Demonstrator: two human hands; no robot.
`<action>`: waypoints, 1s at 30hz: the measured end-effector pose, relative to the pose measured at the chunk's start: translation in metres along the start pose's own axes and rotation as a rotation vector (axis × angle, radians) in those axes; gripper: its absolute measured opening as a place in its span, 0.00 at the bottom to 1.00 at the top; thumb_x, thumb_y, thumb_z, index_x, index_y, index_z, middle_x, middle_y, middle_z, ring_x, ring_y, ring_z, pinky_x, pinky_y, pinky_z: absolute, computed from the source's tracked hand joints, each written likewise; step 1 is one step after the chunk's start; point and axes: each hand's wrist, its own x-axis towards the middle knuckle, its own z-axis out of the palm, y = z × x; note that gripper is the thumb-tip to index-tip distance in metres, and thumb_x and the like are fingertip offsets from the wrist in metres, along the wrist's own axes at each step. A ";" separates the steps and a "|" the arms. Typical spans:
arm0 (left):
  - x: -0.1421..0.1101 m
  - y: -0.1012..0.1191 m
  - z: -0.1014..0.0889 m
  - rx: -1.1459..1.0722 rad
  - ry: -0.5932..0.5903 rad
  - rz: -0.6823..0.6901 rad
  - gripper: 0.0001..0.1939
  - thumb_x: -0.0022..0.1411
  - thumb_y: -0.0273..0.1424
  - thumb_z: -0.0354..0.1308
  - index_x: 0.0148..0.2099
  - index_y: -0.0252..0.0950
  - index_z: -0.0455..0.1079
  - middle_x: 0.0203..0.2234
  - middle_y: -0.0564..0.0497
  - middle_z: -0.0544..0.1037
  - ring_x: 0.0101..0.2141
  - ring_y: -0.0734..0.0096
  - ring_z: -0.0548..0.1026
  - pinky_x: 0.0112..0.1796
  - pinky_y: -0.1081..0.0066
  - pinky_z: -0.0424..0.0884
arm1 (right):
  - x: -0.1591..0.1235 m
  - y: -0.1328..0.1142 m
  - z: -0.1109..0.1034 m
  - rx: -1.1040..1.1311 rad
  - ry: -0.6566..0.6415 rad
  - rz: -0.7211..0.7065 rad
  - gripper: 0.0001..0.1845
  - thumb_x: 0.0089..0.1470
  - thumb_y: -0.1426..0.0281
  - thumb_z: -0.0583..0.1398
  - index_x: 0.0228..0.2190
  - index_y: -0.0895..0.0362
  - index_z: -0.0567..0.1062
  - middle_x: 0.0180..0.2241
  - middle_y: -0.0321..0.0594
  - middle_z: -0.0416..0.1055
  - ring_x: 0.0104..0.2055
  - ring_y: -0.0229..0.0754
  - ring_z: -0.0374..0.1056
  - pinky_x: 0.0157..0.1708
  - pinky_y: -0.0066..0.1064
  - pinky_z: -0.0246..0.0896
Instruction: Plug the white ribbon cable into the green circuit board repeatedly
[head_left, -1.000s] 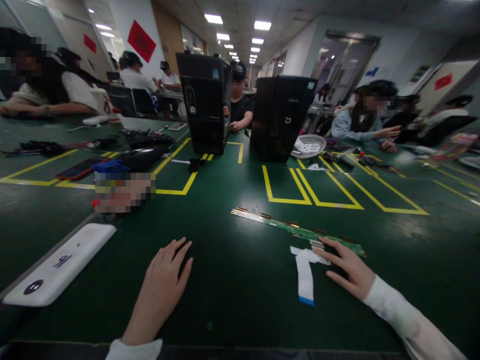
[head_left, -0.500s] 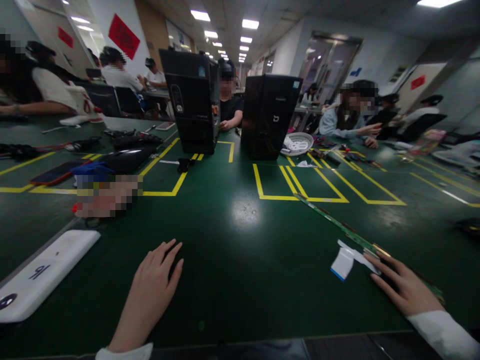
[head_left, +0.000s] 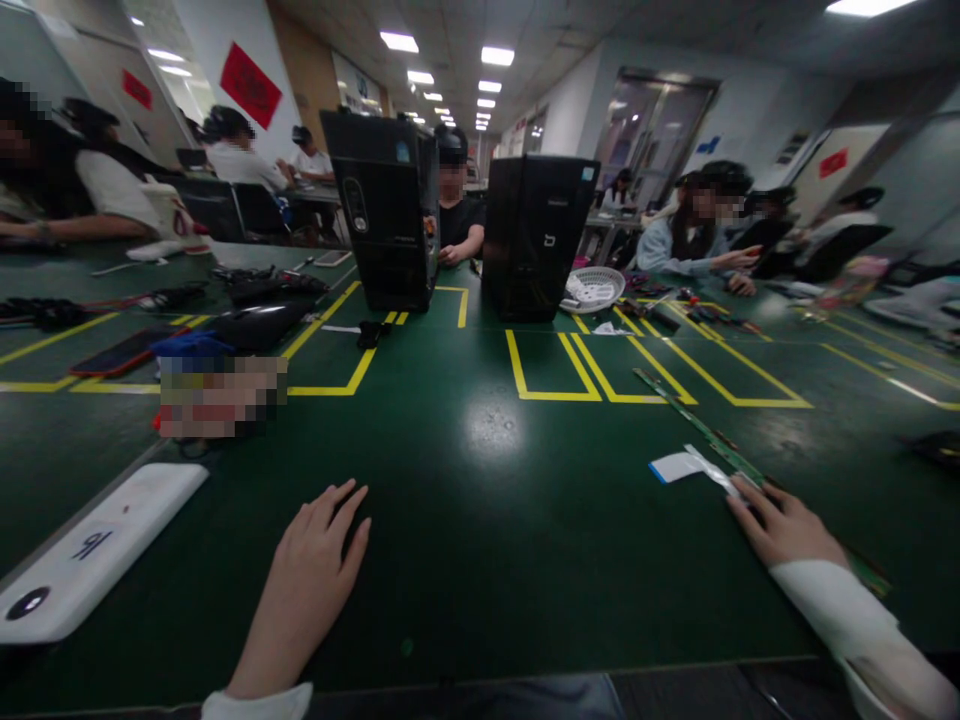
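My left hand (head_left: 315,565) lies flat on the green table mat (head_left: 487,520), fingers stretched out, holding nothing. My right hand (head_left: 784,525) rests palm down on the near end of a long narrow green circuit strip (head_left: 694,425), fingers extended and pressing on it. The strip runs away from me toward the yellow floor-tape boxes. A white flat ribbon cable (head_left: 686,465) with a blue tip sticks out leftward from the strip just ahead of my right fingertips.
A white oblong device (head_left: 90,555) lies at the left front. Two black computer towers (head_left: 386,225) (head_left: 540,235) stand at the table's middle. A white basket (head_left: 594,290), phones and cables lie further back. Several people sit around the table.
My right hand has swung the strip from lying crosswise to pointing away from me and shifted it right. The ribbon cable turned with it. My left hand stayed put.
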 end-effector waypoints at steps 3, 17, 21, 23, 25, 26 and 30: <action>0.001 0.001 0.000 -0.010 -0.010 -0.012 0.30 0.67 0.45 0.40 0.61 0.32 0.66 0.58 0.39 0.69 0.59 0.49 0.66 0.57 0.48 0.64 | 0.017 -0.012 -0.020 -0.017 -0.160 0.132 0.38 0.59 0.48 0.37 0.63 0.50 0.61 0.61 0.52 0.57 0.60 0.60 0.58 0.58 0.47 0.56; -0.001 0.002 -0.003 -0.043 -0.025 -0.042 0.29 0.67 0.44 0.41 0.61 0.34 0.66 0.59 0.40 0.69 0.60 0.51 0.65 0.58 0.47 0.62 | 0.078 -0.023 -0.024 0.170 -0.112 0.265 0.38 0.59 0.46 0.40 0.62 0.51 0.62 0.62 0.60 0.53 0.62 0.67 0.52 0.53 0.56 0.50; 0.000 0.004 -0.005 -0.051 -0.017 -0.039 0.28 0.66 0.45 0.42 0.60 0.34 0.66 0.59 0.40 0.69 0.59 0.50 0.66 0.57 0.46 0.63 | 0.079 -0.021 -0.020 0.223 -0.051 0.242 0.37 0.59 0.46 0.43 0.59 0.53 0.67 0.60 0.64 0.56 0.61 0.68 0.54 0.50 0.58 0.51; 0.000 0.004 -0.004 -0.051 -0.007 -0.033 0.28 0.66 0.44 0.42 0.60 0.35 0.66 0.58 0.40 0.69 0.59 0.50 0.66 0.57 0.47 0.63 | 0.079 -0.022 -0.022 0.217 -0.045 0.253 0.36 0.59 0.47 0.44 0.58 0.55 0.68 0.60 0.66 0.57 0.61 0.69 0.54 0.50 0.59 0.51; 0.000 0.003 -0.003 -0.048 0.000 -0.029 0.28 0.67 0.44 0.42 0.60 0.35 0.66 0.58 0.40 0.69 0.59 0.51 0.66 0.57 0.47 0.63 | 0.078 -0.025 -0.024 0.207 -0.060 0.266 0.37 0.59 0.47 0.44 0.58 0.56 0.69 0.60 0.66 0.56 0.61 0.69 0.53 0.51 0.59 0.50; 0.000 0.003 -0.002 -0.046 0.005 -0.027 0.28 0.67 0.44 0.42 0.60 0.35 0.66 0.58 0.40 0.69 0.59 0.51 0.66 0.57 0.47 0.63 | 0.078 -0.026 -0.024 0.203 -0.069 0.264 0.37 0.59 0.47 0.44 0.57 0.57 0.69 0.60 0.65 0.57 0.61 0.70 0.53 0.51 0.59 0.50; 0.000 0.003 -0.001 -0.034 0.016 -0.011 0.28 0.67 0.44 0.42 0.60 0.34 0.66 0.58 0.40 0.70 0.58 0.51 0.67 0.58 0.48 0.62 | 0.074 -0.025 -0.021 0.165 -0.010 0.231 0.37 0.60 0.48 0.42 0.55 0.58 0.71 0.59 0.64 0.57 0.61 0.68 0.54 0.53 0.57 0.51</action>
